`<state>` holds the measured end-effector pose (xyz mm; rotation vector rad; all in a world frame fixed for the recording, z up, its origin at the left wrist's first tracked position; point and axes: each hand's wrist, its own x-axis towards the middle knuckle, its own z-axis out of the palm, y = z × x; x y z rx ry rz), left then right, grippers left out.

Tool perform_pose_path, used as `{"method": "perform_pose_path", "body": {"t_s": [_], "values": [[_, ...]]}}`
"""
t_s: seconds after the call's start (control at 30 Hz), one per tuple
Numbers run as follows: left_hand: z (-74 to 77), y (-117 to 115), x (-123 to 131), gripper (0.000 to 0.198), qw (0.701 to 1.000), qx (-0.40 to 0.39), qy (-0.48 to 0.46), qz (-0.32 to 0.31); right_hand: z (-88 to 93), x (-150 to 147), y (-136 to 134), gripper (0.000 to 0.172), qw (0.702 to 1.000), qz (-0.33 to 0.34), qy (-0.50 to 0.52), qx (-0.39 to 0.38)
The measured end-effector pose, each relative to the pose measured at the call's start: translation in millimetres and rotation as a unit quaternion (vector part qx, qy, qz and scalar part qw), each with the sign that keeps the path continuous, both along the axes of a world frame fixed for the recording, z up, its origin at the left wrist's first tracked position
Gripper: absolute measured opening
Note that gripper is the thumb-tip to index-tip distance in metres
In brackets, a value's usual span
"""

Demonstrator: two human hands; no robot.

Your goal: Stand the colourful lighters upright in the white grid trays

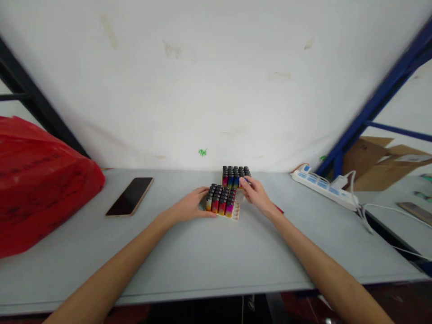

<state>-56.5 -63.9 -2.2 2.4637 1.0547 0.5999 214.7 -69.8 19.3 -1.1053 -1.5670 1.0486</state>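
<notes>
Several colourful lighters with black tops [222, 200] stand upright in rows in a white tray [236, 210], whose right-hand column of slots shows bare. My left hand [194, 206] is wrapped round the left side of this group, thumb at the front and fingers behind. Just behind and to the right stands a second block of lighters [235, 176]. My right hand [254, 192] is at that block's front right corner, its fingers pinched on a dark blue lighter [248, 181], most of which is hidden.
A phone [130, 196] and a red bag [43, 180] lie on the left. At the right are a white power strip [324, 187] with cables and a cardboard box [381, 162]. A small red object [280, 209] lies beside my right wrist.
</notes>
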Motion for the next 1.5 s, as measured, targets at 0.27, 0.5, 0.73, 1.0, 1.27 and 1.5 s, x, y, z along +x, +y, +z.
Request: {"method": "perform_pose_path", "body": {"t_s": [0.27,0.5,0.73,1.0,1.27,1.5], "values": [[2.7,-1,2,0.085,1.000,-0.007,-0.002,0.000,-21.0,-4,-12,0.047,0.977,-0.115,-0.150,0.103],[2.4,0,2,0.084,1.000,-0.011,-0.003,0.004,-26.7,-7,-13,0.041,0.974,-0.125,-0.154,0.110],[3.4,-1,2,0.085,1.000,-0.007,0.012,0.000,-6.4,4,-20,0.038,0.971,-0.013,-0.194,0.138],[2.6,0,1,0.087,1.000,-0.017,0.005,0.003,1.4,24,-16,0.038,0.926,-0.008,-0.318,0.203],[3.9,-2,1,0.087,1.000,-0.023,0.004,0.014,-8.6,25,-11,0.031,0.902,0.046,-0.378,0.202],[3.5,-2,1,0.086,1.000,-0.019,0.000,0.006,6.2,33,-15,0.030,0.902,0.072,-0.384,0.184]]}}
